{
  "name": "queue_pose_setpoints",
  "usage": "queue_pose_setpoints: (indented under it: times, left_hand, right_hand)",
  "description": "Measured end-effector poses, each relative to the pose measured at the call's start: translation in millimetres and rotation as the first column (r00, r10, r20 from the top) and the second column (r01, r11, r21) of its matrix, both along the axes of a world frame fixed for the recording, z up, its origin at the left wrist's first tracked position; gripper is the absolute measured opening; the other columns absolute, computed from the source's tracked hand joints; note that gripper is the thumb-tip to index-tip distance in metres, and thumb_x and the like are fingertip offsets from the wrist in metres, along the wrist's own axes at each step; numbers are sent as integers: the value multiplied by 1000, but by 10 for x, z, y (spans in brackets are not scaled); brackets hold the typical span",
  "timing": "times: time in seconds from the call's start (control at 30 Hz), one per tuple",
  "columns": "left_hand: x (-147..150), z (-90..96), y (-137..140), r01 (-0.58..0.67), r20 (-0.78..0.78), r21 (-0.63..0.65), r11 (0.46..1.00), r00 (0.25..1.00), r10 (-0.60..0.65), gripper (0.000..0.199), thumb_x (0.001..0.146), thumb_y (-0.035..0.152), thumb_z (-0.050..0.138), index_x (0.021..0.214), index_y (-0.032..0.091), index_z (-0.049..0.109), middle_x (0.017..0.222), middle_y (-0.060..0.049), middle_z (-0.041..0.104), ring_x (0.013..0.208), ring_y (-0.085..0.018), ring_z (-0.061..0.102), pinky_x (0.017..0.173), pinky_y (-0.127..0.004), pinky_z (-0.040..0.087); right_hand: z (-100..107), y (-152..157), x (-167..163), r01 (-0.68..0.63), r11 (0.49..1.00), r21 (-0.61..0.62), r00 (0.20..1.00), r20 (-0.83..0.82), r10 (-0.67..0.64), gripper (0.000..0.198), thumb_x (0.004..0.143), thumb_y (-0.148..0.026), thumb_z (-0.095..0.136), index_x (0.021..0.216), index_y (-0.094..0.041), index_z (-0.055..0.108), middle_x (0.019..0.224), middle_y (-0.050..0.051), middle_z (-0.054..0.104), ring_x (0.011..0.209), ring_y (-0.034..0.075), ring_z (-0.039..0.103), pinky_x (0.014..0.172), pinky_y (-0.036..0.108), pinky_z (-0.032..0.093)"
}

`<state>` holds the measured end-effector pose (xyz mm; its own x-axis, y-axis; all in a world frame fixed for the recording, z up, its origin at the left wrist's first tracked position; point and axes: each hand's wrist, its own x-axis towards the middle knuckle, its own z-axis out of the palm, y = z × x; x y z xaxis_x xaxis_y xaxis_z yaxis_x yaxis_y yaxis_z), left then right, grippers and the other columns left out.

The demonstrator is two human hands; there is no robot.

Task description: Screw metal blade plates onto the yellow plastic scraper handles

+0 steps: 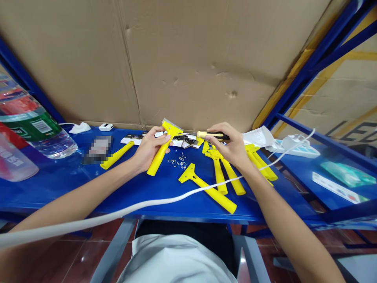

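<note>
My left hand is closed around the neck of a yellow scraper, whose head with a metal blade points up and away from me. In my right hand is a screwdriver with a yellow and black handle, held level. Its shaft points left and the tip meets the scraper's head near a screw hole. Below, between the hands, small screws and nuts lie scattered on the blue table. A loose yellow scraper handle lies in front of them, and several more yellow scraper handles are beneath my right hand.
A white cable crosses the view in front of my arms. Large water bottles stand at the left. Another yellow handle lies near a blurred-out item. At the right are a power strip and a blue frame post. Cardboard backs the table.
</note>
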<state>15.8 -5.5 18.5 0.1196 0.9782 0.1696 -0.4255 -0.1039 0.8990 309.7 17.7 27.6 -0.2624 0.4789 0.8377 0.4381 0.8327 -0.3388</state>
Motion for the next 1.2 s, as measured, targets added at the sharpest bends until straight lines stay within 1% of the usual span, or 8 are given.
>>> queue_pose_setpoints:
  times: [0.1, 0.2, 0.43, 0.57, 0.73, 0.87, 1.07, 1.2]
  left_hand:
    - [-4, -9, 9, 10, 3, 0, 1000, 1000, -10, 42, 82, 13, 90, 109, 22, 59, 111, -8, 75, 79, -16, 70, 55, -22, 51]
    - [-12, -19, 22, 19, 2, -6, 1000, 1000, -19, 42, 82, 12, 90, 110, 21, 59, 112, -9, 74, 79, -16, 70, 55, -22, 51]
    - [-20, -16, 20, 33, 9, -15, 999, 999, -33, 41, 82, 11, 89, 110, 21, 60, 112, -9, 74, 79, -16, 70, 55, -23, 52]
    - [-5, -44, 1, 60, 14, -13, 998, 998, -60, 41, 83, 12, 89, 111, 22, 60, 106, -7, 73, 80, -17, 70, 56, -23, 53]
    - [-2, -82, 22, 26, 29, -38, 999, 999, -25, 43, 83, 11, 89, 112, 22, 61, 108, -7, 73, 80, -17, 70, 55, -23, 53]
    - [1, -72, 40, -23, 43, -64, 998, 999, 26, 40, 84, 10, 87, 112, 21, 61, 108, -7, 72, 80, -17, 70, 54, -22, 52]
    - [0, -32, 16, -3, 47, -39, 999, 999, 4, 38, 85, 12, 88, 110, 21, 61, 109, -7, 71, 81, -16, 69, 55, -22, 51]
    - [-18, -21, 18, -9, 47, -31, 999, 999, 10, 38, 83, 10, 87, 110, 21, 62, 111, -7, 71, 82, -16, 69, 55, -21, 51]
  right_hand:
    - [26, -2, 5, -20, 999, 27, 999, 32, 19, 28, 98, -42, 83, 120, -26, 77, 123, 13, 73, 117, 30, 71, 96, 48, 62]
    - [28, 5, 10, -52, 998, 26, 998, 28, 51, 32, 97, -43, 84, 123, -26, 75, 125, 12, 71, 121, 30, 70, 102, 50, 61]
    - [-45, 15, -10, -26, 996, -80, 992, -126, 16, 26, 95, -47, 87, 108, -27, 80, 99, 5, 75, 83, 21, 72, 64, 34, 59]
    - [-49, 12, 3, 9, 991, -137, 990, -139, -28, 27, 99, -49, 82, 113, -26, 78, 104, 6, 76, 91, 23, 74, 63, 32, 60]
    - [-6, -30, -5, -30, 996, -89, 1000, -4, 30, 37, 99, -46, 79, 130, -27, 73, 133, 12, 71, 119, 28, 71, 67, 32, 63]
    - [-42, -9, -19, -85, 990, -110, 996, 3, 86, 29, 101, -44, 78, 124, -26, 75, 116, 9, 78, 100, 25, 75, 72, 35, 63]
    - [-86, 34, -19, -18, 987, -161, 999, -36, 13, 24, 104, -46, 76, 114, -24, 77, 104, 6, 79, 74, 19, 74, 66, 35, 61]
    - [-68, 28, -20, -22, 999, -48, 999, 46, 25, 30, 102, -47, 76, 124, -26, 75, 123, 12, 76, 110, 29, 75, 83, 43, 65]
